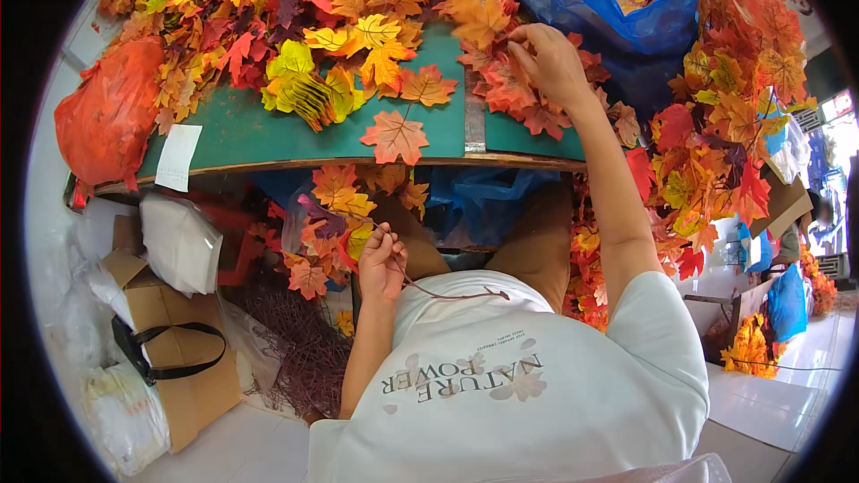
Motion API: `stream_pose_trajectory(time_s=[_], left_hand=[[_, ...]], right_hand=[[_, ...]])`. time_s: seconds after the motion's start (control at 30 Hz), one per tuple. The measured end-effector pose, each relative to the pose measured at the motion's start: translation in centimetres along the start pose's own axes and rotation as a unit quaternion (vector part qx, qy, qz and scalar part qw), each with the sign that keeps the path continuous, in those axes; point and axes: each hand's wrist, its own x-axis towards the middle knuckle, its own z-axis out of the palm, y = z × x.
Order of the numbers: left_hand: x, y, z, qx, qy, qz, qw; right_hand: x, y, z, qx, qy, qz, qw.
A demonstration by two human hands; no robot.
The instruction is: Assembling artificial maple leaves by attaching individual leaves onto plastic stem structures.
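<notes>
Orange fabric leaf (480, 16) sits pinched in my right hand (552, 63) above the green tabletop (242, 134); below its edge my left hand (383, 264) pinches a thin stem (452, 295), which could slip.

A white short-sleeved T-shirt (537, 376) with grey lettering, bare forearms.

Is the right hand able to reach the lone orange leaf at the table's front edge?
Probably yes. The right hand is already over the green table, fingering red leaves, and the orange leaf lies flat nearby with bare tabletop between them and nothing on top of it.
</notes>
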Motion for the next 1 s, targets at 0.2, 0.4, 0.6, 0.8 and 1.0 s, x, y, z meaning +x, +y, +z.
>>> stream_pose_trajectory(time_s=[0.2,0.4,0.6,0.8,1.0], left_hand=[[-0.8,0.1,0.6,0.007,0.006,-0.001,1.0],[-1.5,-0.1,4.2,0.076,-0.008,0.035,0.996],[-1.5,-0.7,7.1,0.101,-0.012,0.094,0.99],[-1.7,-0.5,7.9,0.117,0.036,0.166,0.979],[-2.4,-0.8,8.4,0.142,0.028,0.182,0.973]], right_hand=[[1.6,-1.1,0.3,0.212,0.164,0.149,0.952],[-0.3,-8.9,0.2,0.492,0.149,0.326,0.793],[-9.5,-19.4,3.6,0.674,-0.093,0.4,0.614],[-12.8,-21.4,4.9,0.582,-0.115,0.237,0.769],[-11.5,-21.4,3.0,0.657,-0.061,0.463,0.592]])
